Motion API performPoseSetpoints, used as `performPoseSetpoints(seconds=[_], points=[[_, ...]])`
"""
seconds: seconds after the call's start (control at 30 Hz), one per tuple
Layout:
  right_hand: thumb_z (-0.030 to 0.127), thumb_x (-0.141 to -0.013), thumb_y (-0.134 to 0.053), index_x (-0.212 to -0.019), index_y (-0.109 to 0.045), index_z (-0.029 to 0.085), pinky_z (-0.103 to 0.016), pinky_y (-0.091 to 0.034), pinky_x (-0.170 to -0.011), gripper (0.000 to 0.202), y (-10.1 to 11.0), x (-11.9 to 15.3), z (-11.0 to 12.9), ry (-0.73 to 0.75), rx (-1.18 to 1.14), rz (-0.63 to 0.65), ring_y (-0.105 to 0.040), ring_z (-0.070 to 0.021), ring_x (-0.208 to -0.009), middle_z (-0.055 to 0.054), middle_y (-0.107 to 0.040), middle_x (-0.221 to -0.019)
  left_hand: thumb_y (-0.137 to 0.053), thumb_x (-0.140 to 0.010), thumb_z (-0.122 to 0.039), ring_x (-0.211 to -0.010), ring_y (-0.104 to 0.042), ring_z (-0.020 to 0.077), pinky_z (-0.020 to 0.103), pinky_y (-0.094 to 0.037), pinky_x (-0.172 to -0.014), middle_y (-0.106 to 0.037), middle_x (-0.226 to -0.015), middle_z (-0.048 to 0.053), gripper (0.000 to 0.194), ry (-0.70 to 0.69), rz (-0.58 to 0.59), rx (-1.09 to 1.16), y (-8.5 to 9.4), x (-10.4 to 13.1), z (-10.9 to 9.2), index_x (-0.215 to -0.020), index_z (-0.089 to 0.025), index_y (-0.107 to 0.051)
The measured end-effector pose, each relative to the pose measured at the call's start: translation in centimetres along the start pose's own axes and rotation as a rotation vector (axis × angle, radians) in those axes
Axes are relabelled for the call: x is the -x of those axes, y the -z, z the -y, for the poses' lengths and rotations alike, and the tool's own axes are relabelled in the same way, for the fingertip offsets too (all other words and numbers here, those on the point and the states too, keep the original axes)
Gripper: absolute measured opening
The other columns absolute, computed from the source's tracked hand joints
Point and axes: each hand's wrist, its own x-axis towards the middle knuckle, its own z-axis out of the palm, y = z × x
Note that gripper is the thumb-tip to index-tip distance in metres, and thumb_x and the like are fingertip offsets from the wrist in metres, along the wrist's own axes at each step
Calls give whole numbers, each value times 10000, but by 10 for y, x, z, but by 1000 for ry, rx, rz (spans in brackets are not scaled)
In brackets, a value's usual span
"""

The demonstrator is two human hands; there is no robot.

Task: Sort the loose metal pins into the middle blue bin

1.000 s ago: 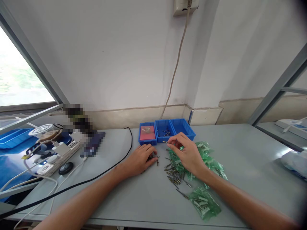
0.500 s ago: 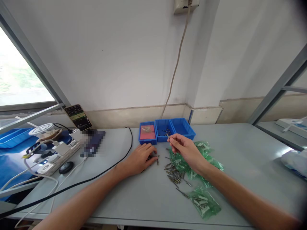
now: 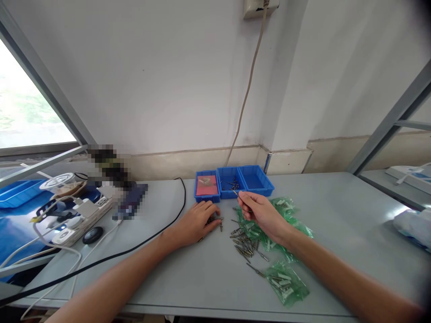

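Pin (image 3: 235, 193) is at the front edge of the mid tray (image 3: 230, 194), pinched by the right hand (image 3: 258, 212) between thumb and index finger. One end sticks out past the fingertips, probably so the tip is visible and easy to aim. Whether it touches the tray, can't tell.

Left hand (image 3: 201, 219) lies palm down on the table (image 3: 188, 285), nearer the camera than the mid tray and a bit left, fingers curled around small parts (image 3: 221, 227). Likely corralling them; can't tell if it grips any (palm hides most).

Pile (image 3: 245, 246) of loose pins: nearer the camera than the mid tray, slightly right, handy for the right hand. Green bags (image 3: 286, 287) sit right of and beyond the pile; the film probably keeps batches together.

Left tray (image 3: 207, 198) and right tray (image 3: 258, 192) flank the mid tray side by side, which keeps all three in easy reach. Left one has a red sheet (image 3: 206, 190) with a small clear packet on top.

Writing: white strips inside the bags could be labels, too small to read. Phone area, far left of the mid tray, is pixelated. No brand readable.
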Motion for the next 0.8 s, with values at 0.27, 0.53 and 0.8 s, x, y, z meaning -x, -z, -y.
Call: performPoseSetpoints(seconds=[0.27, 0.53, 0.8], points=[[596, -909, -689, -834, -631, 204, -262, -371, -537, 403, 2, -3, -5, 4, -2, -51, -444, -128, -588, 32, -501, -689, -548, -1087, -388, -959, -586, 227, 347, -469, -867, -642, -1044, 55, 187, 0, -5, 12, 0, 0, 0, -1142, -218, -604], [633, -864, -724, -746, -547, 222, -262, -328, -495, 462, 5, -8, -1, 18, 37, -175, -399, -113, -531, 58, -454, -629, -552, -1087, -383, -971, -586, 228, 343, -463, -871, -643, -1062, 57, 185, -2, 0, 15, 1, 0, 0, -1155, -219, -603], [596, -881, -711, -796, -599, 218, -267, -349, -500, 404, 10, -15, -9, 54, 55, -198, -436, -122, -539, 53, -488, -642, -544, -1090, -391, -971, -585, 230, 351, -468, -876, -644, -1058, 58, 196, 0, 0, 20, 1, 0, 0, -1164, -221, -608]])
